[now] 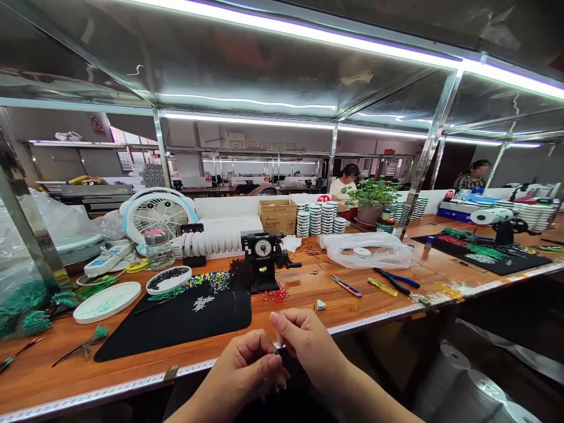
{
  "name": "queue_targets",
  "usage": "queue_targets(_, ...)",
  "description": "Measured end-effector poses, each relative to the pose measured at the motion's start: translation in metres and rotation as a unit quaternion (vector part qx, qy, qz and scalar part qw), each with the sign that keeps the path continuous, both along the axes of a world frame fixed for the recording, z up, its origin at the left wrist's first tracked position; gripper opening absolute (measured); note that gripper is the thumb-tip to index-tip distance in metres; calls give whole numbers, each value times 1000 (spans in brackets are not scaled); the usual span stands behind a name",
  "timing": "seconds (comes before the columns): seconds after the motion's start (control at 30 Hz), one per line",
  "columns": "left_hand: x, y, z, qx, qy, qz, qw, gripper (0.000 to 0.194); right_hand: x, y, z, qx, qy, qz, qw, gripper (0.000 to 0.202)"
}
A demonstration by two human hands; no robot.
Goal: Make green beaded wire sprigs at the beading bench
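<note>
The wooden worktop (335,305) runs across the view, a measuring tape fixed along its near edge. On its left part lies a black mat (176,323) carrying a scatter of coloured beads (207,283) at its far edge. A white fan (156,214) stands behind the mat, and a black winding device with a dial (263,258) sits at the mat's right corner. A clear plastic bag (370,249) lies further right, with blue-handled pliers (396,282) just in front of it. A white round dish of dark beads (168,279) rests at the mat's far left edge.

Both hands are held together below the near edge of the worktop. The left hand (247,373) has its fingers pressed together, pinching a tiny green bead (275,352). The right hand (308,343) meets it at that bead, fingers curled in; whether they grip it cannot be told.
</note>
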State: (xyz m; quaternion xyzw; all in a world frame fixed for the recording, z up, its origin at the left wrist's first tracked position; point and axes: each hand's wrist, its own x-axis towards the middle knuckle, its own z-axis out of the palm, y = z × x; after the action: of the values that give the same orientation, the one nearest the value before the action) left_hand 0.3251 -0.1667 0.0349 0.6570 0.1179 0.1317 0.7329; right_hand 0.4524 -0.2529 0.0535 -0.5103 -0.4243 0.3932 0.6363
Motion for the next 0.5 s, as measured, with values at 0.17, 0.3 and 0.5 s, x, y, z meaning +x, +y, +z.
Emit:
queue_targets(0.17, -8, 3, -5, 68, 31, -1, 997, 25, 1, -2, -2, 52, 173, 53, 982, 44)
queue_targets(0.3, -14, 4, -14, 168, 81, 24, 982, 26, 4, -4, 3, 76, 190, 45, 978, 44)
queue_targets(0.5, -11, 3, -15, 104, 63, 3, 993, 33, 8, -2, 0, 13, 28, 8, 999, 44)
